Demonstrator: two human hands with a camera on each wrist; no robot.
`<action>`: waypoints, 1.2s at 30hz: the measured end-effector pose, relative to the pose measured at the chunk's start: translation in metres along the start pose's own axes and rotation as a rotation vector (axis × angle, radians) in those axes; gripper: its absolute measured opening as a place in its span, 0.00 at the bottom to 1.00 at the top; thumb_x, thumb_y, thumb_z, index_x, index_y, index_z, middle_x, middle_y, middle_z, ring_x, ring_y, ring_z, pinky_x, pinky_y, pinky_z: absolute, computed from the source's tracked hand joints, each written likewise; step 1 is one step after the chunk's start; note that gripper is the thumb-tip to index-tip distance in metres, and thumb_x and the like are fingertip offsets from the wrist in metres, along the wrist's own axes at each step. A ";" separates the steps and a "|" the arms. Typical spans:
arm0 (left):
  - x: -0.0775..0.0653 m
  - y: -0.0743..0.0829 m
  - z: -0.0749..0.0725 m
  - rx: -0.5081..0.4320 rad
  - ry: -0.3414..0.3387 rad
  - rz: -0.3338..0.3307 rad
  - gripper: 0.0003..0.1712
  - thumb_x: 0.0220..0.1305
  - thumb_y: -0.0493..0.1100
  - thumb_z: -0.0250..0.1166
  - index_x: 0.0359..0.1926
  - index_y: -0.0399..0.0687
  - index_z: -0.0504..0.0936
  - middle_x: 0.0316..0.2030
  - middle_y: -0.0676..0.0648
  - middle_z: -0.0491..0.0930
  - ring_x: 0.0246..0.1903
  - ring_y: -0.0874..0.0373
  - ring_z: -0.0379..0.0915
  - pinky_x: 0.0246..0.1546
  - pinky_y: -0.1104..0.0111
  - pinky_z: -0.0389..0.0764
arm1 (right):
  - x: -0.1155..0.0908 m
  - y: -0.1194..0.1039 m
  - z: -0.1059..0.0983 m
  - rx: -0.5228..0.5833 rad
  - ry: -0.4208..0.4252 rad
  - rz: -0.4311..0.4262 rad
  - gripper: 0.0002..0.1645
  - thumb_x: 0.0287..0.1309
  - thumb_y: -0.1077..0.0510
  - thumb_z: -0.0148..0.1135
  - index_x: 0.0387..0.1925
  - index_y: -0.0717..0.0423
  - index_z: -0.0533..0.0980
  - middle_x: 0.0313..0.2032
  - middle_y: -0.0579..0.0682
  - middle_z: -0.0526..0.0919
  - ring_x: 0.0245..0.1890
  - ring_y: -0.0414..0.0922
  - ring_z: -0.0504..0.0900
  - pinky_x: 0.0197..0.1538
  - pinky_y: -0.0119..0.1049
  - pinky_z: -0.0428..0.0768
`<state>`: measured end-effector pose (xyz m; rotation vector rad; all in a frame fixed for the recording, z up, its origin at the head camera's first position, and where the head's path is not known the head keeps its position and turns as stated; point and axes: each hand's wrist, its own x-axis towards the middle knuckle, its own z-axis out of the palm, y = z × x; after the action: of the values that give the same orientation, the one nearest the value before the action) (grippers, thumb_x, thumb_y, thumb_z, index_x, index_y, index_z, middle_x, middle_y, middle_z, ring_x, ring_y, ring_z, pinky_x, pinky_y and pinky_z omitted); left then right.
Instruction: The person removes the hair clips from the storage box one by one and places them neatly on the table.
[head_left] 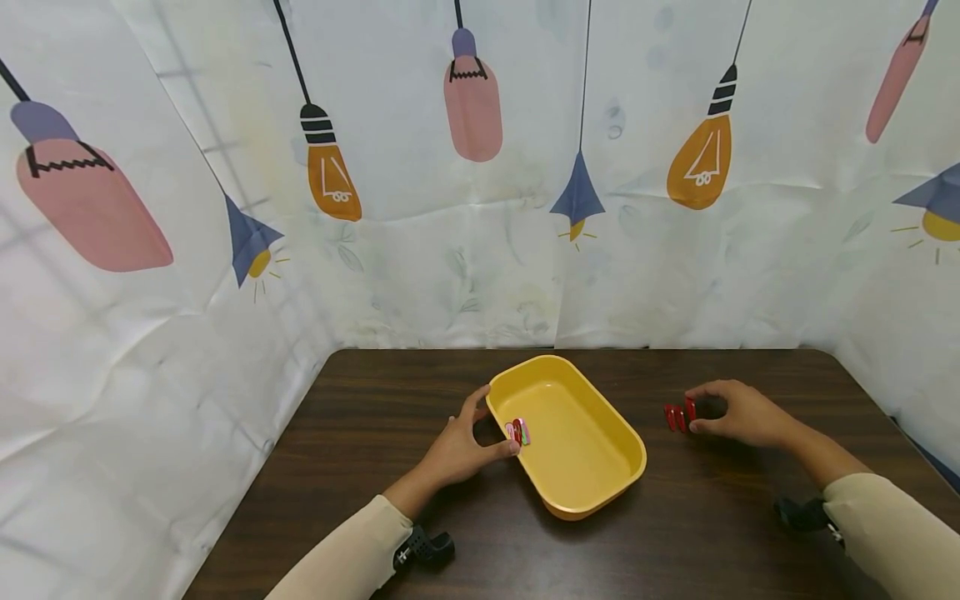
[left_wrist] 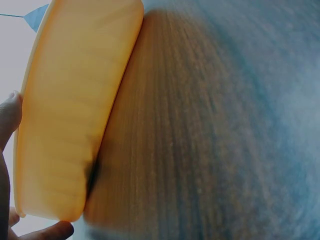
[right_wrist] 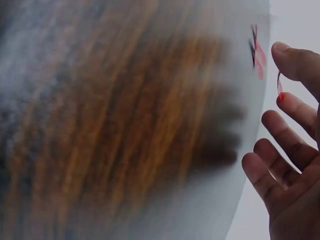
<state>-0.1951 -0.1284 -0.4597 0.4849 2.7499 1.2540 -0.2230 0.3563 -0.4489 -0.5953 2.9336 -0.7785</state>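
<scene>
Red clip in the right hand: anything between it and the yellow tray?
Yes: two other red clips, on the table just left of the held clip. They look low enough to pass over. Past them, nothing visible before the yellow tray.

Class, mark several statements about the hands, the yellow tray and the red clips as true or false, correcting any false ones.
1. The left hand holds the yellow tray. True.
2. The right hand pinches a red clip. True.
3. The yellow tray is upside down. False: its open side faces up.
4. Two more red clips lie on the dark table. True.
5. The right hand is inside the yellow tray. False: it is over the dark table, outside the yellow tray.
</scene>
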 end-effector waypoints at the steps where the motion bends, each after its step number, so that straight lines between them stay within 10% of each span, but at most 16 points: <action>1: 0.000 0.000 0.000 -0.001 -0.002 -0.002 0.62 0.55 0.70 0.74 0.81 0.60 0.50 0.67 0.39 0.74 0.67 0.50 0.70 0.72 0.37 0.40 | 0.000 0.000 0.001 0.000 0.000 -0.002 0.39 0.56 0.40 0.76 0.60 0.63 0.79 0.56 0.61 0.82 0.58 0.66 0.76 0.54 0.65 0.76; 36: 0.000 -0.002 -0.001 -0.005 -0.006 -0.002 0.62 0.55 0.70 0.73 0.81 0.61 0.49 0.68 0.40 0.73 0.67 0.48 0.70 0.73 0.38 0.39 | 0.002 -0.002 0.007 -0.058 -0.024 0.001 0.36 0.52 0.40 0.79 0.55 0.59 0.82 0.61 0.70 0.74 0.62 0.75 0.64 0.56 0.74 0.67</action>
<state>-0.1956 -0.1299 -0.4604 0.4839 2.7409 1.2564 -0.2229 0.3505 -0.4543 -0.6028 2.9439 -0.6830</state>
